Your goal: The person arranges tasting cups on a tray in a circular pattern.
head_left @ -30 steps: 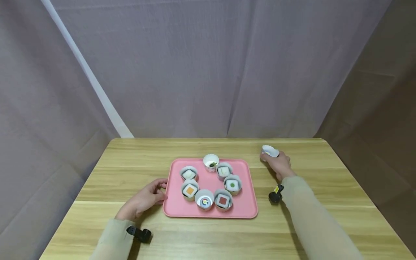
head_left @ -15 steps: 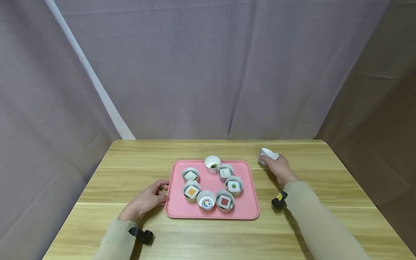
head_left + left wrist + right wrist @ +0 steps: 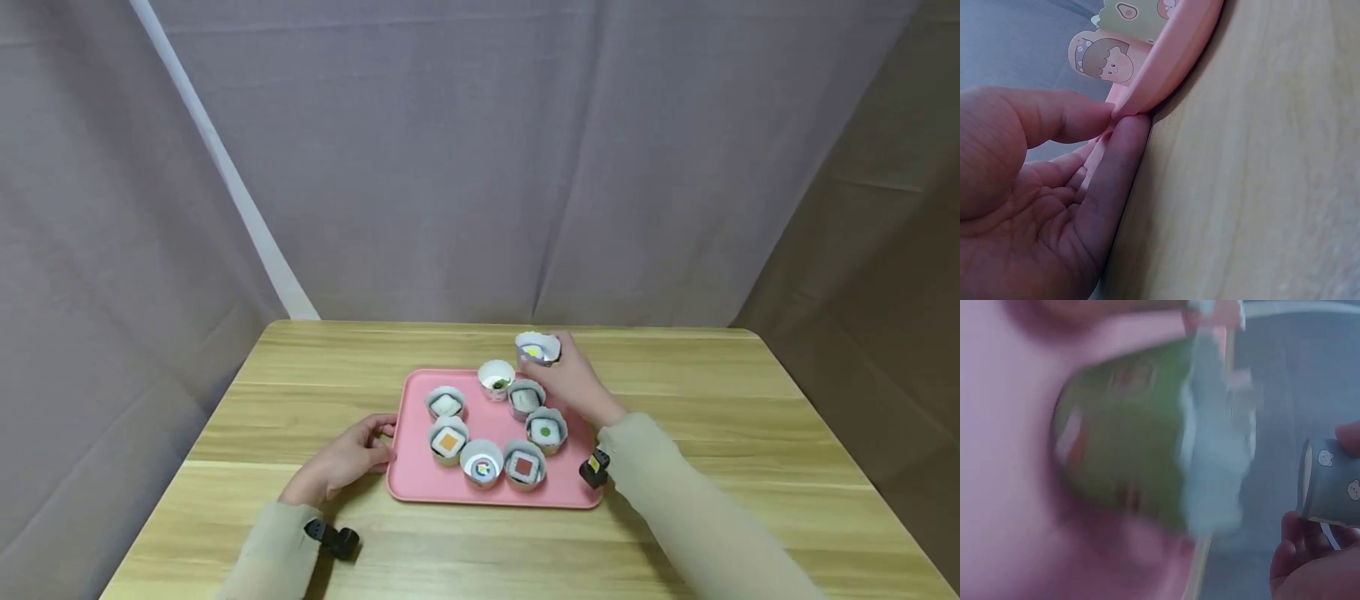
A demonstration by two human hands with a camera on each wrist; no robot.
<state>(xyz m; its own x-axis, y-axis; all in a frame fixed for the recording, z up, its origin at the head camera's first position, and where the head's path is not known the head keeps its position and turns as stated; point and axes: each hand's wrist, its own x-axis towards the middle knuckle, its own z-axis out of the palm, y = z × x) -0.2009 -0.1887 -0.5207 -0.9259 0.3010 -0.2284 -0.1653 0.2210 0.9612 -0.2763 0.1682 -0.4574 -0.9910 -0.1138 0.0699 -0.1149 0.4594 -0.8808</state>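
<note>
My left hand (image 3: 341, 458) pinches the left rim of a pink tray (image 3: 408, 479); in the left wrist view thumb and finger grip its edge (image 3: 1175, 53). My right hand (image 3: 576, 382) holds a paper cake cup (image 3: 552, 348) above the tray's back right corner. A white and yellow piece shows inside this cup. Its wall is grey-blue with small bear faces in the right wrist view (image 3: 1332, 487). Close by on the tray are a white cup with something green inside (image 3: 497, 377) and a cup with a white piece (image 3: 527, 401).
Several more cups stand in a ring on the tray, with pieces like sushi rolls: green-centred (image 3: 545, 432), red-centred (image 3: 524, 467), orange-centred (image 3: 448, 442). In the right wrist view a blurred green cup (image 3: 1122, 434) is near. A grey curtain (image 3: 420, 183) hangs behind the wooden table (image 3: 720, 400).
My right hand has lifted the cup from the table right of the tray and brought it left over the tray's back corner. My left hand keeps its hold on the rim.
</note>
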